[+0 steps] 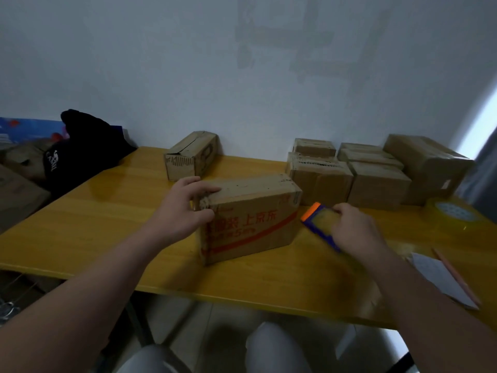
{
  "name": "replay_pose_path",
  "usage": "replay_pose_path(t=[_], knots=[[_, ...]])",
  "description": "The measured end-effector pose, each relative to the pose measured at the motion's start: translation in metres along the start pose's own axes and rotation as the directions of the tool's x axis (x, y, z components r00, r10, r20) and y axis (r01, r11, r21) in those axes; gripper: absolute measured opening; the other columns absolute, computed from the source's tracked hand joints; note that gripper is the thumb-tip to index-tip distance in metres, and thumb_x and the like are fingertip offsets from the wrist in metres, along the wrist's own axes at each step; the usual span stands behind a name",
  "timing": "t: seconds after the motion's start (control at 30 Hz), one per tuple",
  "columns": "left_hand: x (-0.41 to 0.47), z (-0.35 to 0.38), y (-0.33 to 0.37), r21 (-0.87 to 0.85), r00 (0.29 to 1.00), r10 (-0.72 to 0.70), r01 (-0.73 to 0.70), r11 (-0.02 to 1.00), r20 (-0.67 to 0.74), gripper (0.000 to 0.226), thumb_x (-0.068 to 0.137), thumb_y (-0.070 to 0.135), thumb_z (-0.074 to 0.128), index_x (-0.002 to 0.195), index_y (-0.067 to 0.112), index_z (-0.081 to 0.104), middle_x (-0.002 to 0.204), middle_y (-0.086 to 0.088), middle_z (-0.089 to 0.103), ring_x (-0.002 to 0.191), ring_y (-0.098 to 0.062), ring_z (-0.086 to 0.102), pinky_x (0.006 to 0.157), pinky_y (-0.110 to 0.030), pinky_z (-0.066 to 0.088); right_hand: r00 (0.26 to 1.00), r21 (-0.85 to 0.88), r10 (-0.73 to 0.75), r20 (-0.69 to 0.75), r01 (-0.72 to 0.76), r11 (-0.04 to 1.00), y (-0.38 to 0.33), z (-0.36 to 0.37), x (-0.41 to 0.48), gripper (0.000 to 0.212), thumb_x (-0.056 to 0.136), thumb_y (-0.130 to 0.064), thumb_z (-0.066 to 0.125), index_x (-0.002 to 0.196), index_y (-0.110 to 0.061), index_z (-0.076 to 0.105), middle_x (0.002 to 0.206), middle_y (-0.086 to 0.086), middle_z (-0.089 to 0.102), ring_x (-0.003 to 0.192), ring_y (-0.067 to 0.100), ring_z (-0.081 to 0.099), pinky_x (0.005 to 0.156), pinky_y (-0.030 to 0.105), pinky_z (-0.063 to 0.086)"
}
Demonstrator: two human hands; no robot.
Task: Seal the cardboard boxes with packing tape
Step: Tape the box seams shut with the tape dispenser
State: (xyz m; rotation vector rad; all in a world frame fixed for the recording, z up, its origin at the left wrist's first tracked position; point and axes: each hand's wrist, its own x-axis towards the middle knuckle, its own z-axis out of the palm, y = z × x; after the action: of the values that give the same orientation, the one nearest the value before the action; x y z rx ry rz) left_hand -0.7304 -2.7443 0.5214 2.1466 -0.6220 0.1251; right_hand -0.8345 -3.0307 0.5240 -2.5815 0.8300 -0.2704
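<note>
Printed cardboard box (pixel 250 216) at mid-table (pixel 107 219); left hand (pixel 185 208) grips its left top corner, right hand (pixel 355 227) holds a tape dispenser (pixel 320 222) beside it. Behind: stacked boxes (pixel 376 170), lone box (pixel 191 154); tape roll (pixel 454 211) right.

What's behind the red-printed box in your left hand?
Behind the red-printed box, a small carton stands near the wall; grouped cartons sit behind its right end. The tabletop strip directly behind it is hidden.

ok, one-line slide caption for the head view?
Left hand holds the red-printed box on a yellow table; right hand grips a tape dispenser.
</note>
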Motion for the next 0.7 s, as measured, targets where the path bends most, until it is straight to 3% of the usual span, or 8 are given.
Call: replay_pose_path(t=[0.1,0.17,0.23,0.33,0.47,0.57,0.7], knots=[[0.005,0.0,0.0,-0.03,1.0,-0.004,0.005,1.0,0.009,0.046,0.078,0.012,0.067,0.103,0.049,0.058,0.142,0.004,0.033,0.12,-0.017,0.043,0.093,-0.042,0.048,0.986,0.151,-0.01,-0.168,0.036,0.988,-0.001,-0.021,0.01,0.041,0.094,-0.017,0.044,0.135,-0.022,0.046,0.106,0.007,0.055,0.083,0.02,0.044,0.069,0.034,0.04],[0.009,0.001,0.0,-0.058,1.0,-0.006,0.007,0.998,0.016,0.045,0.078,0.008,0.066,0.107,0.042,0.062,0.143,0.006,0.033,0.117,-0.013,0.044,0.087,-0.033,0.048,0.963,0.253,-0.042,-0.264,0.111,0.961,-0.006,-0.035,0.011,0.041,0.093,-0.023,0.052,0.134,-0.023,0.046,0.113,0.004,0.057,0.085,0.016,0.047,0.062,0.03,0.041],[0.013,0.002,0.001,-0.11,0.999,-0.007,0.011,0.994,0.041,0.046,0.079,0.002,0.063,0.107,0.038,0.064,0.144,0.008,0.033,0.118,-0.011,0.043,0.081,-0.024,0.046,0.94,0.339,-0.084,-0.33,0.201,0.919,-0.015,-0.048,0.01,0.053,0.084,-0.038,0.068,0.131,-0.028,0.046,0.109,-0.006,0.051,0.088,0.009,0.043,0.057,0.019,0.032],[0.017,0.003,0.004,-0.195,0.994,-0.009,0.03,0.98,0.107,0.048,0.08,-0.003,0.058,0.108,0.035,0.066,0.145,0.011,0.031,0.125,-0.011,0.039,0.079,-0.02,0.045,0.91,0.388,-0.2,-0.362,0.343,0.855,-0.032,-0.069,0.008,0.074,0.065,-0.046,0.082,0.127,-0.037,0.043,0.108,-0.014,0.043,0.094,0.008,0.043,0.059,0.017,0.032],[0.025,0.004,0.007,-0.27,0.984,-0.001,0.051,0.961,0.18,0.05,0.083,-0.006,0.053,0.11,0.033,0.067,0.146,0.014,0.03,0.133,-0.013,0.033,0.081,-0.02,0.046,0.901,0.577,-0.341,-0.266,0.433,0.693,-0.057,-0.085,0.014,0.069,0.063,-0.026,0.085,0.117,-0.044,0.047,0.1,-0.016,0.053,0.083,0.007,0.058,0.058,0.022,0.05],[0.03,0.005,0.007,-0.316,0.975,-0.009,0.08,0.945,0.221,0.051,0.083,-0.007,0.051,0.109,0.033,0.068,0.143,0.017,0.03,0.132,-0.013,0.033,0.078,-0.02,0.049,0.888,0.728,-0.442,-0.123,0.383,0.568,-0.072,-0.083,0.024,0.06,0.061,-0.013,0.081,0.109,-0.042,0.059,0.094,-0.002,0.063,0.071,0.014,0.067,0.061,0.034,0.059],[0.035,0.007,0.006,-0.373,0.97,-0.004,0.097,0.923,0.243,0.055,0.079,-0.014,0.047,0.105,0.029,0.07,0.142,0.016,0.032,0.132,-0.013,0.035,0.078,-0.024,0.052,0.841,0.724,-0.54,0.005,0.37,0.582,-0.083,-0.067,0.037,0.057,0.054,-0.015,0.074,0.102,-0.045,0.064,0.083,-0.008,0.069,0.073,0.019,0.067,0.071,0.044,0.057]])
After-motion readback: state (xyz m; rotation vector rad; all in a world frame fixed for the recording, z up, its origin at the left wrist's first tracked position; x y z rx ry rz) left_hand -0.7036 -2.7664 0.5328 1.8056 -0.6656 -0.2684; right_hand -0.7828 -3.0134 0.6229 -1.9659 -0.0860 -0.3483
